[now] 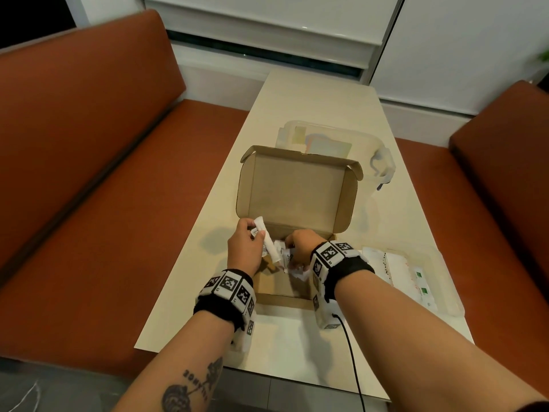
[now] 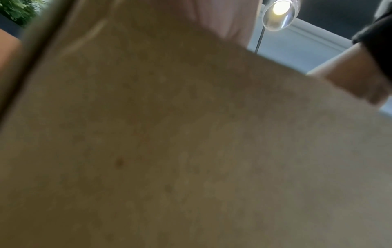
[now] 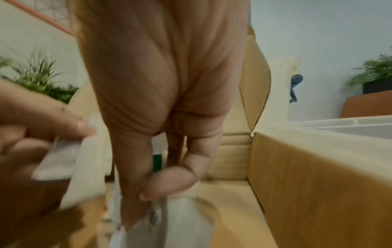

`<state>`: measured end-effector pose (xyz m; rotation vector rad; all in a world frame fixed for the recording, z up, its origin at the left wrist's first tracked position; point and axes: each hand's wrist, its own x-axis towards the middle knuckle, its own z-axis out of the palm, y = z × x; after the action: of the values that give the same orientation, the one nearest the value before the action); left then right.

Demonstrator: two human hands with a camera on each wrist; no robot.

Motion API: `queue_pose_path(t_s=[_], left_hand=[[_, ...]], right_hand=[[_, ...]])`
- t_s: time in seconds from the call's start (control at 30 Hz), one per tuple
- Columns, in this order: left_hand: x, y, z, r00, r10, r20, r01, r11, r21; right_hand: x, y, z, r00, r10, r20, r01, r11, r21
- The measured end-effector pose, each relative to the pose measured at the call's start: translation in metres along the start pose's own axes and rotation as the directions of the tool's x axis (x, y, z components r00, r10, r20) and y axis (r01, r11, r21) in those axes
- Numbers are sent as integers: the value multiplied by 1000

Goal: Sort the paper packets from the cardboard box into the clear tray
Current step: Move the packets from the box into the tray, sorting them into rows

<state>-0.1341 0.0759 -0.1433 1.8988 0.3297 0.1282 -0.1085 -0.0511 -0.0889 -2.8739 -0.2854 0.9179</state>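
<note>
Both hands down in the open cardboard box (image 1: pixel 297 197) on the desk (image 1: pixel 297 337). Left hand (image 1: pixel 245 251) curled round a few long white paper packets (image 1: pixel 269 245), held up above the box floor. Long way of these packets: from far-left to near-right, near end tipped down toward the other hand. Right hand (image 1: pixel 300 251) just beside, with fingers (image 3: pixel 169 181) bent and thumb pinching another white packet (image 3: pixel 180 221) still low in the box. Cannot tell from here which way that one points, half hidden by the hand.

Clear tray (image 1: pixel 445 295) off to the right of the box, on the same desk, close by, with packets already lying inside in rows. Right hand nearer to the tray, so probably best for carrying. Next move likely a lift up over the right wall of the box, then across and down into the tray.

Left wrist view blurred, mostly skin, no help. A clear tub (image 1: pixel 368 141) behind the box lid, well apart from the hands.
</note>
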Motion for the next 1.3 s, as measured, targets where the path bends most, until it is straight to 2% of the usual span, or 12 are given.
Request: queue_pose_path(t_s=[0.13, 0.27, 0.33, 0.43, 0.6, 0.67, 0.73, 0.8, 0.93, 1.03, 1.13, 1.3], left_hand=[[-1, 3, 1, 1000, 1, 29, -2, 999, 38], [-3, 4, 2, 994, 39, 107, -38, 999, -9], [-4, 6, 3, 990, 5, 141, 6, 997, -79], [-5, 9, 7, 973, -107, 205, 146, 972, -186], [-6, 16, 7, 923, -228, 310, 333, 877, -346], [-8, 16, 6, 920, -225, 319, 335, 876, -346], [-9, 13, 7, 947, -156, 279, 232, 937, -261], [-9, 9, 6, 971, -96, 221, 142, 969, -201], [-4, 7, 2, 992, -76, 104, 89, 989, -121], [-2, 6, -1, 997, -74, 15, 75, 992, -102], [-3, 6, -1, 997, -78, -12, 76, 990, -119], [-3, 4, -3, 997, -64, -35, 59, 991, -122]], right_hand=[[-5, 7, -16, 995, 30, -91, 5, 934, 357], [-10, 10, -32, 991, 21, -131, 58, 821, 568], [-12, 8, -32, 992, 17, -123, 64, 774, 629], [-11, 7, -25, 991, 18, -130, 80, 700, 710], [-7, 8, -9, 986, 47, -162, 84, 692, 717], [-5, 8, -6, 986, 44, -159, 86, 681, 727], [-4, 7, -5, 988, 18, -154, 101, 680, 726], [-4, 5, -7, 989, -3, -147, 107, 702, 704], [-3, 7, -11, 977, 41, -209, 91, 806, 585], [1, 10, -9, 976, 73, -207, -27, 975, 218], [5, 9, 0, 992, 86, -93, -87, 996, -1], [14, 5, 8, 993, 84, -85, -91, 993, -81]])
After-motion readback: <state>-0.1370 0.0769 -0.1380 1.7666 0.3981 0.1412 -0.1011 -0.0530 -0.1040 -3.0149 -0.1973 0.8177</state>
